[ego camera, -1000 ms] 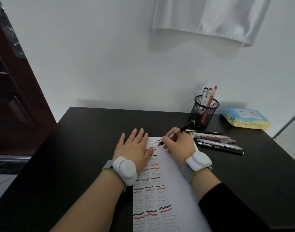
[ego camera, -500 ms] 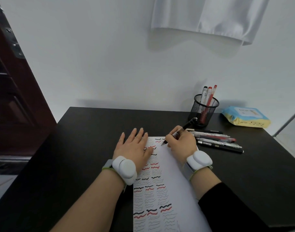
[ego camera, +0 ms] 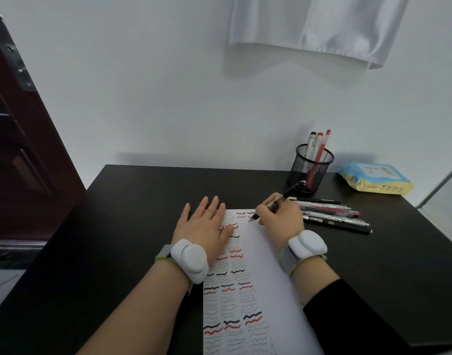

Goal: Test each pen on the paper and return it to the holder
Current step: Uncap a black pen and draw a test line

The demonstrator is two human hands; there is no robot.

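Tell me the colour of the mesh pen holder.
Black; the pen holder shows clearly in the head view.

- A home study corner: black desk [ego camera: 142, 201] against a plain white wall.
- Mesh pen holder [ego camera: 310, 170], wet-wipes pack [ego camera: 376, 178] (domestic clutter).
- Dark wooden door [ego camera: 17, 149]; white garment [ego camera: 322, 26] hanging above.

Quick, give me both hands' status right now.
Left hand: open, fingers straight, pressing flat on the paper.
Right hand: grips a black pen, tip at the paper.
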